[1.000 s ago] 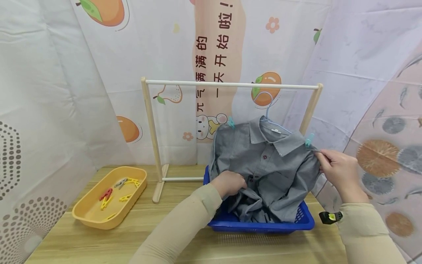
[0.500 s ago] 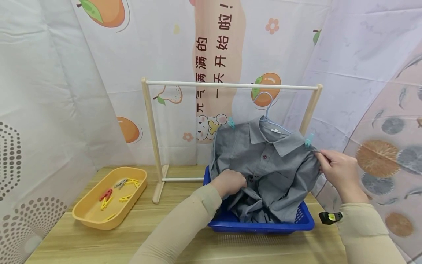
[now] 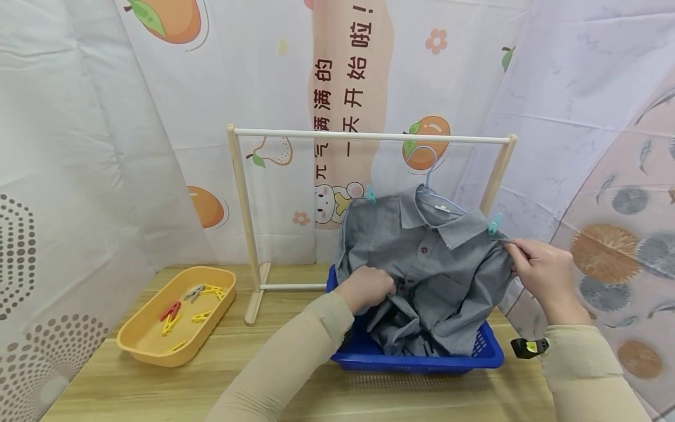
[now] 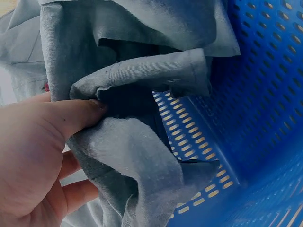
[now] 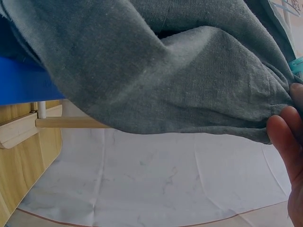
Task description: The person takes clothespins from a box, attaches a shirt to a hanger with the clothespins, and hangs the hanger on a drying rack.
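Observation:
A grey button-up shirt (image 3: 385, 228) is spread on a light blue hanger (image 3: 428, 170), with its lower part bunched inside a blue basket (image 3: 416, 364). Teal clothespins (image 3: 494, 224) are clipped at both shoulders. My left hand (image 3: 366, 288) grips the shirt's front near the lower buttons; in the left wrist view its thumb (image 4: 78, 116) presses into a fold of the cloth. My right hand (image 3: 543, 275) pinches the shirt at the shoulder, just outside the clothespin, and in the right wrist view its fingers (image 5: 284, 142) hold the fabric's edge.
Behind the basket stands a rack with a white top bar (image 3: 316, 133) and wooden posts (image 3: 244, 217). An orange tray (image 3: 126, 337) with yellow, red and grey clothespins (image 3: 170, 312) sits at the left of the wooden table (image 3: 253, 357). Printed curtains (image 3: 253, 64) enclose the back and sides.
My left hand has risen very slightly with the cloth at the shirt's front. The right hand keeps its hold at the shoulder, and the hanger and basket stay in place.

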`<act>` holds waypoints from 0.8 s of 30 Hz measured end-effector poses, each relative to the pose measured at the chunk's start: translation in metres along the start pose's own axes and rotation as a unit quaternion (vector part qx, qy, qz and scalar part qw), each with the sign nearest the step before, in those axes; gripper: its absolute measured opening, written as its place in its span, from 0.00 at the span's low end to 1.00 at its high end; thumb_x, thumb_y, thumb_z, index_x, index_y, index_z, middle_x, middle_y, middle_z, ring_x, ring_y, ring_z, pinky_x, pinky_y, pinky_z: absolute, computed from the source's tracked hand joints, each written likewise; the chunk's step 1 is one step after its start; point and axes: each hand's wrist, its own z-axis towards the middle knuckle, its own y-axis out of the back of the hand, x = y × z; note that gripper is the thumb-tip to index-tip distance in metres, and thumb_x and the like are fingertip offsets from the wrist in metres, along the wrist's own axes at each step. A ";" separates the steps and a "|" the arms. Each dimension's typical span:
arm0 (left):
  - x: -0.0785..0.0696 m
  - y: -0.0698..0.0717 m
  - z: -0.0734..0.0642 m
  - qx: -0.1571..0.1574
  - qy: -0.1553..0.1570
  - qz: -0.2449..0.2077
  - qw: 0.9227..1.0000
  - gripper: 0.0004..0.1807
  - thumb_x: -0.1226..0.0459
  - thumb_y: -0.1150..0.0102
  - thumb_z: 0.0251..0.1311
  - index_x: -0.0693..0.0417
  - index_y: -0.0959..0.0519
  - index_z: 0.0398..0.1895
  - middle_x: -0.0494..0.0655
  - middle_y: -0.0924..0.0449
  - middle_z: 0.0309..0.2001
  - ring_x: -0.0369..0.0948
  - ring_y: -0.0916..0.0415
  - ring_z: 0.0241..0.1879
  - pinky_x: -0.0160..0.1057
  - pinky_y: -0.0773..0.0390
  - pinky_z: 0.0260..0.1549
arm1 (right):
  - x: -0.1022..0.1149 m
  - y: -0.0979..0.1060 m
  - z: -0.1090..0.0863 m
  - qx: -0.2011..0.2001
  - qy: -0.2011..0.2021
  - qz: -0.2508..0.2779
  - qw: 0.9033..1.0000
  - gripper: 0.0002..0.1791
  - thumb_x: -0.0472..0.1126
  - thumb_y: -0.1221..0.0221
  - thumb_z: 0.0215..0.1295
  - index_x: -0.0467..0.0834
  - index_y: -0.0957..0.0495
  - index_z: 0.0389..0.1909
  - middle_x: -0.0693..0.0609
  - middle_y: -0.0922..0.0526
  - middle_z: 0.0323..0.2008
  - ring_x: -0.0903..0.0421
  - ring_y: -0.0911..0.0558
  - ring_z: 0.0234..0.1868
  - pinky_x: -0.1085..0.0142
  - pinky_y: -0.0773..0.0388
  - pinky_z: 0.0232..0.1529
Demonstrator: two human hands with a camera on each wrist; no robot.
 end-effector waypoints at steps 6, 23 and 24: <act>0.002 0.006 -0.001 -0.016 0.009 -0.014 1.000 0.20 0.71 0.45 0.71 0.32 0.12 0.36 0.34 0.15 0.36 0.33 0.22 0.30 0.36 0.26 0.29 | 0.000 0.000 0.001 0.000 0.000 0.001 1.000 0.04 0.35 0.33 0.61 0.37 0.12 0.33 0.48 0.16 0.19 0.48 0.19 0.18 0.60 0.29 0.21; 0.003 0.025 -0.007 -0.042 0.014 -0.044 0.998 0.22 0.72 0.44 0.70 0.32 0.11 0.48 0.34 0.14 0.46 0.35 0.18 0.42 0.35 0.22 0.35 | 0.001 0.002 0.001 -0.002 -0.005 0.001 1.000 0.04 0.34 0.32 0.59 0.37 0.12 0.33 0.47 0.14 0.21 0.47 0.18 0.19 0.58 0.29 0.23; 0.004 0.026 -0.007 -0.041 0.016 -0.047 0.998 0.22 0.71 0.44 0.70 0.32 0.11 0.49 0.34 0.14 0.47 0.35 0.18 0.43 0.35 0.22 0.36 | 0.002 0.002 0.001 -0.002 -0.006 0.002 1.000 0.04 0.34 0.32 0.59 0.37 0.12 0.34 0.46 0.14 0.22 0.46 0.18 0.19 0.57 0.28 0.24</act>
